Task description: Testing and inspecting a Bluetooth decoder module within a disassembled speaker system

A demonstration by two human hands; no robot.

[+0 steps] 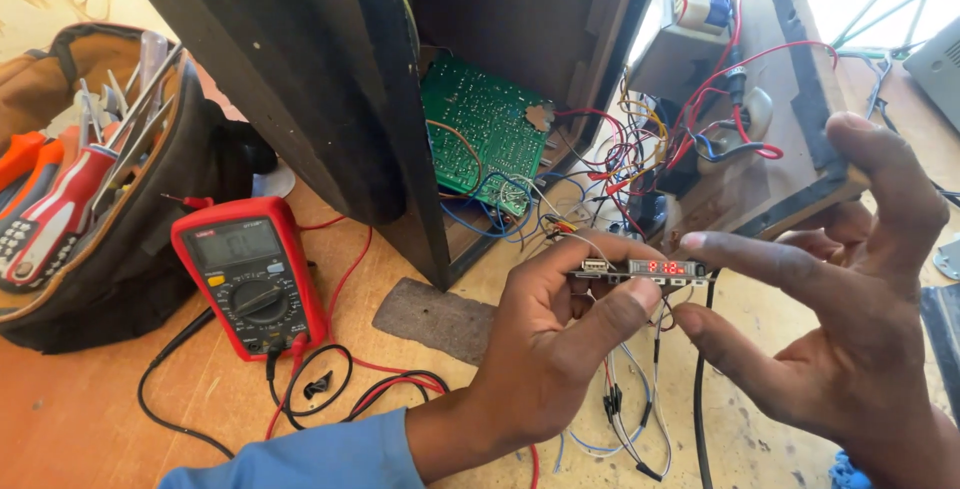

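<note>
left hand [560, 334] is pinching a thin flat display board [640, 270] above the wooden table [90, 419], long axis lying sideways, lit red digits facing up. right hand [850, 299] is hovering open, fingertip touching its end.

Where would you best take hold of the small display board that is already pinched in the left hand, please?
Probably by the long edges of the display board near its free right end, coming from the right, where the right hand is open. The left hand covers the left end; wires hang below.
</note>
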